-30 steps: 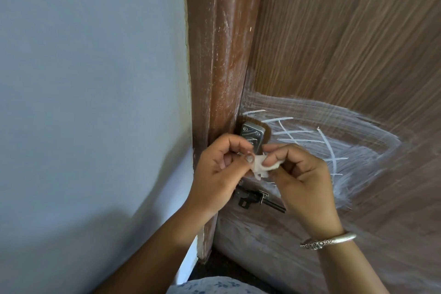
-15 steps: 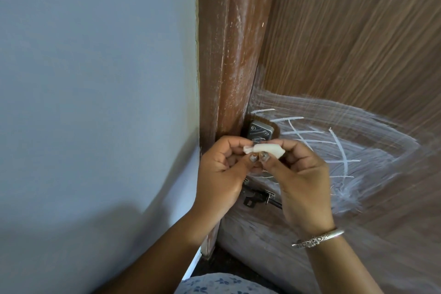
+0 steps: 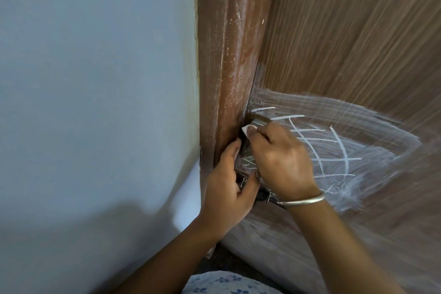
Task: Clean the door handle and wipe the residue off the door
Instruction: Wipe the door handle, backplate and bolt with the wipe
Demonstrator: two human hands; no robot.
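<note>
My right hand (image 3: 280, 157) pinches a small white wad of tissue (image 3: 318, 129) and presses it against the top of the metal handle plate (image 3: 259, 123) at the door's left edge. My left hand (image 3: 226, 188) rests on the door edge below it, fingers curled beside the plate and over the dark lever (image 3: 265, 196), which is mostly hidden. The brown wooden door (image 3: 346, 43) carries white smeared residue and crossed white lines (image 3: 334, 150) to the right of the handle.
A brown door frame (image 3: 226, 55) with white specks runs up beside the handle. A pale blue wall (image 3: 95, 102) fills the left. A silver bangle (image 3: 301, 200) is on my right wrist. Floral fabric (image 3: 226, 284) shows at the bottom.
Both hands were folding the tissue in front of the handle. Now my right hand has carried it up to the plate, and my left hand has let go and dropped to the door edge.
</note>
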